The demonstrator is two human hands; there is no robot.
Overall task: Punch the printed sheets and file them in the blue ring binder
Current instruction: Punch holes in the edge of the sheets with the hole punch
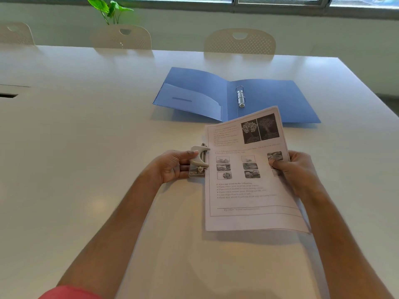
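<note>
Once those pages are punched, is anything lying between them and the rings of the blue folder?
Nothing visible does. The printed sheets, held by the right hand, sit just in front of the open blue ring binder. Its rings stand bare, and only bare table shows nearby. The hole punch in the left hand stays off to the side.

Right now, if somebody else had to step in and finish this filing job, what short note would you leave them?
Left hand: grips the small grey metal hole punch at the sheets' left edge.
Right hand: pinches the printed white paper sheets at their right edge, held just above the white table.
The blue ring binder lies open beyond them, rings empty.
Done: sheets lined up with the punch; I cannot tell whether holes exist.
Left: punch, then thread the sheets onto the rings.
</note>
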